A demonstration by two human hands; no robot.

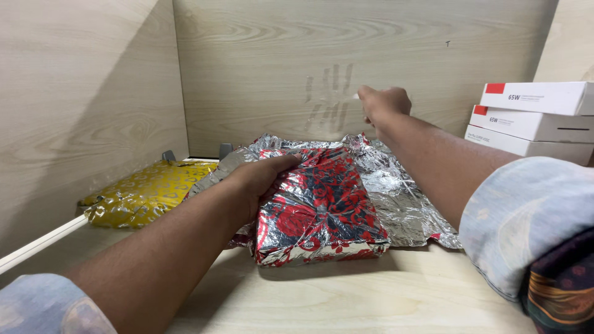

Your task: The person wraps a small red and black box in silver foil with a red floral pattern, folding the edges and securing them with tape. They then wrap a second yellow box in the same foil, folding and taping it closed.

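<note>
A box wrapped in shiny red, black and silver foil paper (322, 210) lies on the wooden table. My left hand (263, 176) presses on its top left edge and holds the fold down. The unfolded silver side of the wrapping sheet (396, 198) spreads out to the right and behind the box. My right hand (383, 104) is raised at the back wall, where several strips of clear tape (331, 96) are stuck. Its fingers pinch at the end of one strip.
A gift wrapped in gold foil (145, 192) lies at the left by the side wall. Three flat white boxes with red corners (532, 117) are stacked at the right. Wooden panels close in the back and left.
</note>
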